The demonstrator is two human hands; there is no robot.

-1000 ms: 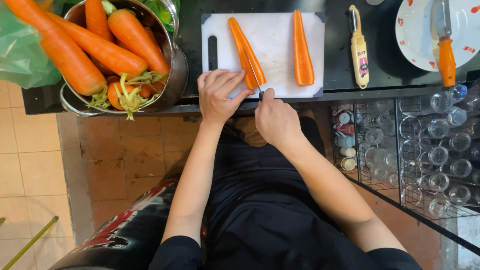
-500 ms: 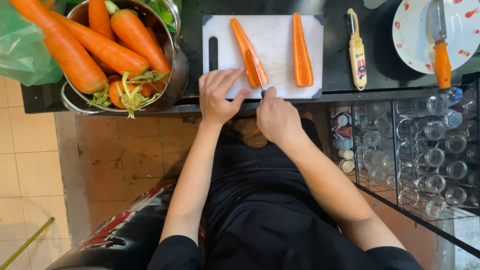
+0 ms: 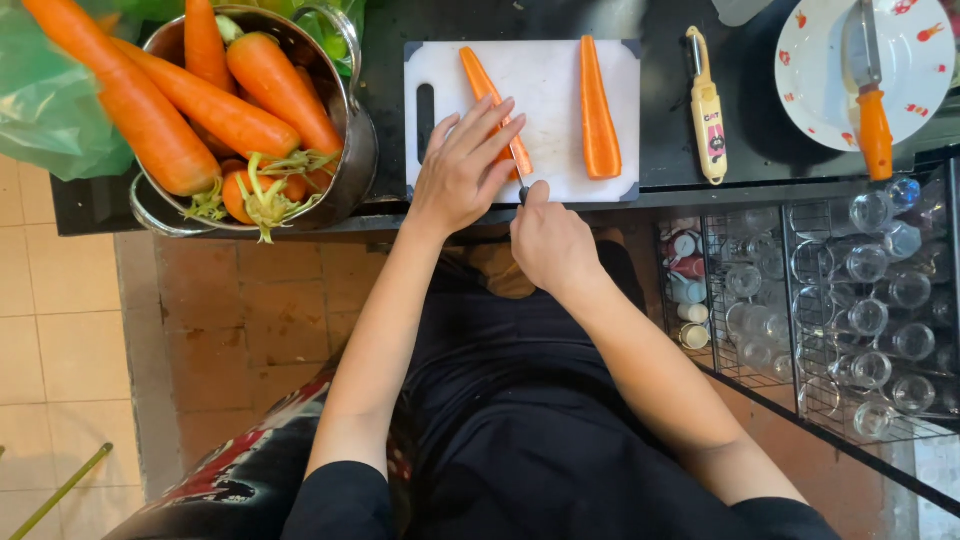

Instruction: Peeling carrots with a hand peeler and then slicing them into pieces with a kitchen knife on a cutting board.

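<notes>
A white cutting board (image 3: 545, 75) lies on a dark counter with two carrot halves on it. My left hand (image 3: 462, 165) lies flat on the near end of the left carrot half (image 3: 482, 82), fingers spread over it. My right hand (image 3: 548, 238) is at the board's near edge, closed around a knife (image 3: 521, 183) whose thin blade meets that carrot half beside my left fingers. The right carrot half (image 3: 598, 110) lies apart, untouched.
A metal pot (image 3: 345, 150) full of whole carrots stands at the left, next to a green plastic bag (image 3: 50, 100). A yellow peeler (image 3: 708, 115) lies right of the board. A white plate (image 3: 900, 55) carries an orange-handled knife (image 3: 868, 95). Wire racks of glasses (image 3: 860, 300) sit below right.
My left hand has slid forward and flattened over the carrot half. My right hand with the knife has stayed at the board's near edge.
</notes>
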